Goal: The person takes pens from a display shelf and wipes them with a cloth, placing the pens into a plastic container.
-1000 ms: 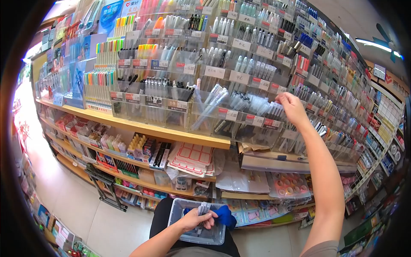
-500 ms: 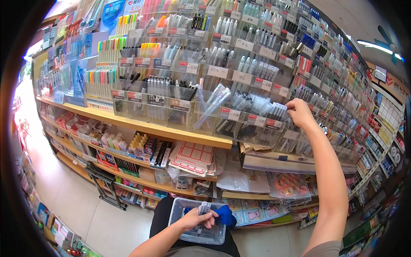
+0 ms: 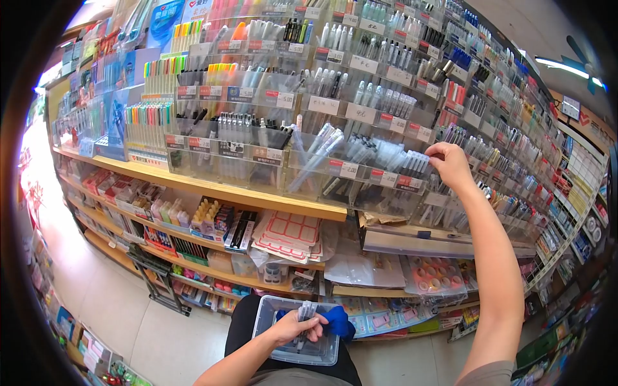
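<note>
My left hand is closed around several clear-barrelled pens, held upright over a clear plastic box on my lap. A blue cloth hangs over the box's right side, against the fingertips of that hand. My right hand reaches up to the acrylic pen rack. Its thumb and fingers are pinched at the right end of a row of clear pens in a lower compartment, on what looks like a pen; the fingers partly hide it.
Highlighters stand in the rack's left part. Below, a wooden shelf edge runs across, with sheets of red-framed labels and tape rolls on lower shelves. A black folding frame stands on the floor at left.
The view has shifted slightly, and the rack sits a little further left. My right hand stays at the same pen compartment. The left hand keeps its hold on the pens.
</note>
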{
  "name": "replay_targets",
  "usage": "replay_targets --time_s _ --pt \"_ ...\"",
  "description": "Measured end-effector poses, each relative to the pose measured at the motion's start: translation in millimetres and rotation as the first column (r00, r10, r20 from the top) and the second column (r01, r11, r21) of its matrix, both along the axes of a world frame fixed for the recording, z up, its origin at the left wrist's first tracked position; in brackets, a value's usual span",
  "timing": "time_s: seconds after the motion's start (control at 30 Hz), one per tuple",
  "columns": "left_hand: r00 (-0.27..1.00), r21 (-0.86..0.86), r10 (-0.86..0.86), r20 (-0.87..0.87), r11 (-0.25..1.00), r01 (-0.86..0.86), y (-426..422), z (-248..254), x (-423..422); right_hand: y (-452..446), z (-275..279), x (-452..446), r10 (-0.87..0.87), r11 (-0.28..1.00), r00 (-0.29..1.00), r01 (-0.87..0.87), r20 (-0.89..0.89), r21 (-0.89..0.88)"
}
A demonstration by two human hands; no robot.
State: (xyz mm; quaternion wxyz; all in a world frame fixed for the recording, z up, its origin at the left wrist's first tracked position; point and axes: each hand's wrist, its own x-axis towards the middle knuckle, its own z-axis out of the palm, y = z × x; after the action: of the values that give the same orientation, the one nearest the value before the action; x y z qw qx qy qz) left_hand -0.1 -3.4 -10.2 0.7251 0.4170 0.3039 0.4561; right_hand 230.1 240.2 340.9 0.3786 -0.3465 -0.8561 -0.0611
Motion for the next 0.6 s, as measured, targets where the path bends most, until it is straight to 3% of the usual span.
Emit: replay_targets --time_s 0.17,0.33,0.6 --pt "1.0 -0.005 0.015 -0.021 1.0 -0.016 -1.8 0.3 -2.5 -2.2 2.9 -8.6 0.065 0.998 0.981 -0.066 -0.183 0.004" --pt "1.0 -0.007 -0.001 -0.004 1.0 0.001 -0.3 1.0 0.2 -29.7 7.3 -29.0 0.216 0.954 0.975 -0.221 -0.045 -0.202" --pt "0.995 0.005 0.048 -0.082 0.999 -0.048 -3.5 6.4 0.3 -8.0 -0.9 -30.5 0.201 0.904 0.966 -0.247 -0.164 -0.35"
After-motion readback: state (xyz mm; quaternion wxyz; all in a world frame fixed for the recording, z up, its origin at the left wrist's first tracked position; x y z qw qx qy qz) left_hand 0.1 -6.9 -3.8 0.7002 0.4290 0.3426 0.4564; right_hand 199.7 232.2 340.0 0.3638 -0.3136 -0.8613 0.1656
